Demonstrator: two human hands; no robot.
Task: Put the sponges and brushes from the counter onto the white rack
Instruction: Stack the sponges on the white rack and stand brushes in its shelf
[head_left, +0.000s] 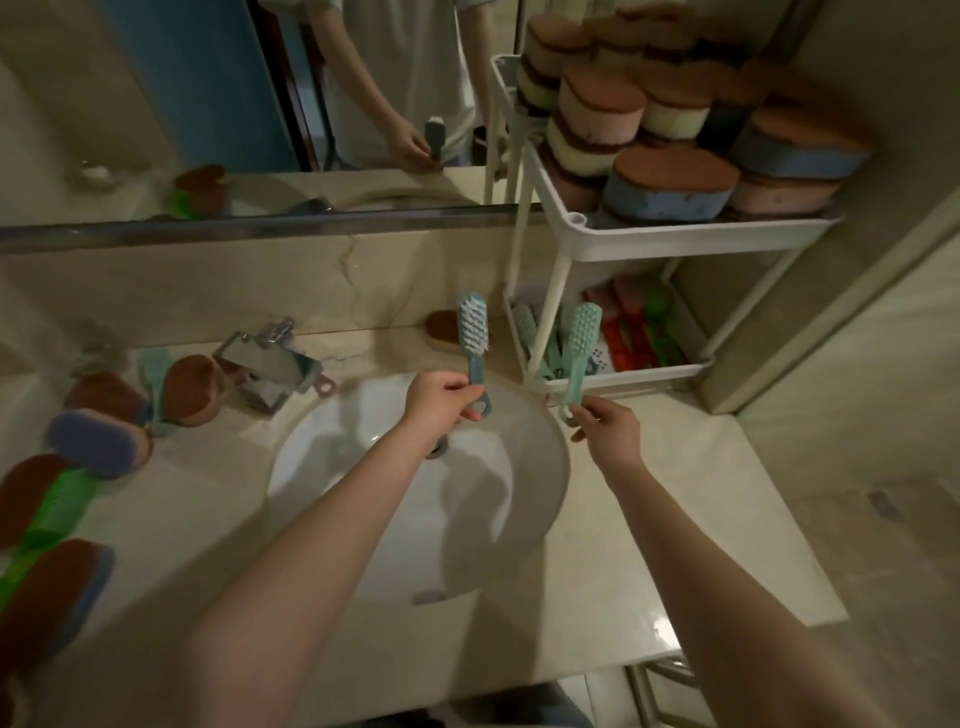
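My left hand (441, 402) grips the handle of a blue brush (474, 332), held upright over the sink. My right hand (608, 428) pinches the end of a green brush (581, 343), whose head reaches up in front of the white rack's (675, 236) lower shelf. The rack stands at the counter's back right. Its upper shelf is stacked with several brown-topped sponges (670, 179); the lower shelf holds brushes and red and green items. More sponges (98, 441) and a pale brush (156, 379) lie on the counter at the left, and one sponge (441, 330) lies behind the sink.
A white basin (415, 519) is set in the beige counter (701, 530), with a chrome faucet (270, 369) at its back left. A mirror (208, 104) covers the wall behind. A green-handled scrubber (52, 519) lies at the far left. A wall stands just right of the rack.
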